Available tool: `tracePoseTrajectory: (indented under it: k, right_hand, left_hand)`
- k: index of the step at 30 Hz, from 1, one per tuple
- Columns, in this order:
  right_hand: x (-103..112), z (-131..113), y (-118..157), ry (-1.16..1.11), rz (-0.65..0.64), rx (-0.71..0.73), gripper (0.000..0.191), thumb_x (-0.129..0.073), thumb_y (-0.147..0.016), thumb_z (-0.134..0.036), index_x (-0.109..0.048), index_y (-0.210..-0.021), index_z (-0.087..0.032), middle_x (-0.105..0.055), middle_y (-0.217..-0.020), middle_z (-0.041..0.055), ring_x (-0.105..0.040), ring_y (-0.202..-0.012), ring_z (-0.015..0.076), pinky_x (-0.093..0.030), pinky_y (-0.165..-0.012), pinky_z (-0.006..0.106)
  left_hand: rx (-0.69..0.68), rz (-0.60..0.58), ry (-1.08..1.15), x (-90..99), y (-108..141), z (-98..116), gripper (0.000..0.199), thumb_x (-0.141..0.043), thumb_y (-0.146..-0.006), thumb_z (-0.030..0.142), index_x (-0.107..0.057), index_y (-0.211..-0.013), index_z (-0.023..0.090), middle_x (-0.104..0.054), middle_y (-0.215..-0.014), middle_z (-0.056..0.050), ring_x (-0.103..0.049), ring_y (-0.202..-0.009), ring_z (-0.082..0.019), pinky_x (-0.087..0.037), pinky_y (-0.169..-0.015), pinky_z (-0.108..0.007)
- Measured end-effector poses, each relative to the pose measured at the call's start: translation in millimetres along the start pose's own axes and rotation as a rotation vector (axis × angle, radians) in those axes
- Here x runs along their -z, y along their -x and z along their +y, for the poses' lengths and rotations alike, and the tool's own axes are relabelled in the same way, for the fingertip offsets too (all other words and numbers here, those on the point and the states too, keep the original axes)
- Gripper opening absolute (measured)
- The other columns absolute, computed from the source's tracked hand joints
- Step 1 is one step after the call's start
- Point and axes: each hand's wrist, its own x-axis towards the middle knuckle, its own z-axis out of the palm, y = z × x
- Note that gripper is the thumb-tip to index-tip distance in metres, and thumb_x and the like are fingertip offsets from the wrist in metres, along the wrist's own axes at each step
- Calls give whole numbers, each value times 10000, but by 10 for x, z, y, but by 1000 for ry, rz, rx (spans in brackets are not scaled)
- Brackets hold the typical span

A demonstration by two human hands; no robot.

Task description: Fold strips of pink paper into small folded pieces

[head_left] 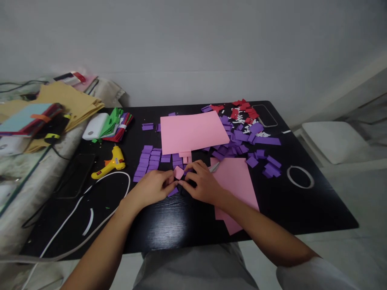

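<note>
Between my two hands is a small pink paper square (pixel 178 172), turned cornerwise. My left hand (pixel 155 186) pinches its left side with thumb and fingers. From the right, my right hand (pixel 202 182) has its thumb and curled fingers closed at the square's other edge. Rows of folded purple paper pieces (pixel 147 163) lie just beyond my left hand. A large pink sheet (pixel 193 132) lies behind the hands, with small pink strips (pixel 185 155) at its lower edge. More pink sheets (pixel 234 181) lie under my right forearm, with scissors (pixel 214 167) partly hidden beside that hand.
A yellow glue gun (pixel 112 163) and a looping white cable (pixel 128 179) occupy the left. Bundled coloured papers (pixel 116 125) lie behind them. Purple pieces (pixel 238 139), red scraps (pixel 244 109) and a white ring (pixel 300 177) are on the right of the black table (pixel 290 209).
</note>
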Motion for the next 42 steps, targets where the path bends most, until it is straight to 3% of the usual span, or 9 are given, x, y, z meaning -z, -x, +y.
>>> tracePoseTrajectory:
  k: [5,9,14,18,22,25,30,36,42]
  right_hand:
    - [9,-11,-19,-45,31,-10,291,-712,-939,-288,-641,-671,-202,-708,-1008,98,-589,-995,259,-510,-941,460]
    - [219,-49,-111,-65,44,-55,232,-686,-949,-233,-643,-724,-204,-712,-965,89,-633,-980,249,-512,-933,445]
    - [726,-35,-94,-39,-170,-183,36,-680,-940,-179,-699,-940,-210,-742,-995,69,-699,-918,232,-547,-848,387]
    - [963,137,225,107,-280,-282,189,-709,-903,-217,-711,-1090,-242,-745,-1172,99,-703,-1132,314,-558,-987,499]
    - [965,262,538,212,-314,-431,681,-832,-732,-200,-621,-1377,-256,-604,-1483,176,-557,-1402,421,-497,-1117,605]
    - [919,227,612,174,-378,-555,804,-772,-799,-207,-464,-1541,-180,-434,-1634,217,-419,-1525,393,-373,-1237,585]
    - [872,121,594,125,-350,-599,788,-713,-827,-159,-437,-1562,-214,-468,-1623,180,-403,-1541,356,-349,-1246,568]
    - [870,78,581,148,-365,-652,743,-696,-840,-155,-466,-1547,-155,-480,-1615,170,-403,-1538,332,-329,-1261,500]
    - [858,12,610,161,-335,-598,632,-663,-850,-145,-550,-1471,-156,-651,-1394,166,-569,-1342,330,-444,-1154,486]
  left_hand:
    - [-82,14,-64,-16,-32,-43,198,-611,-934,266,-550,-753,216,-603,-724,3,-558,-658,-176,-378,-638,-308]
    - [-106,106,-86,-5,-64,-113,137,-644,-899,223,-589,-773,215,-632,-805,-29,-598,-780,-219,-432,-723,-336]
    - [-88,218,-98,-5,-84,-107,179,-600,-932,241,-560,-760,213,-622,-794,-34,-590,-770,-212,-427,-712,-330]
    - [-74,257,-84,-116,-71,28,188,-552,-971,272,-560,-793,213,-603,-727,-12,-573,-675,-183,-390,-646,-303]
    - [-188,194,-82,-298,-57,163,152,-557,-980,279,-588,-846,213,-673,-781,-24,-618,-701,-185,-390,-647,-302]
    - [-231,137,-113,-395,-60,210,228,-546,-999,309,-611,-803,210,-680,-754,-33,-635,-709,-192,-388,-650,-306]
    - [-275,118,-115,-417,-72,208,286,-567,-987,301,-630,-729,195,-678,-705,-35,-611,-662,-176,-343,-614,-296]
    - [-267,152,-100,-429,-94,171,287,-577,-978,293,-655,-725,182,-679,-696,-31,-593,-649,-158,-323,-608,-282]
    - [-242,164,-74,-471,-111,134,290,-572,-984,310,-670,-744,180,-674,-688,-31,-579,-634,-156,-320,-606,-276]
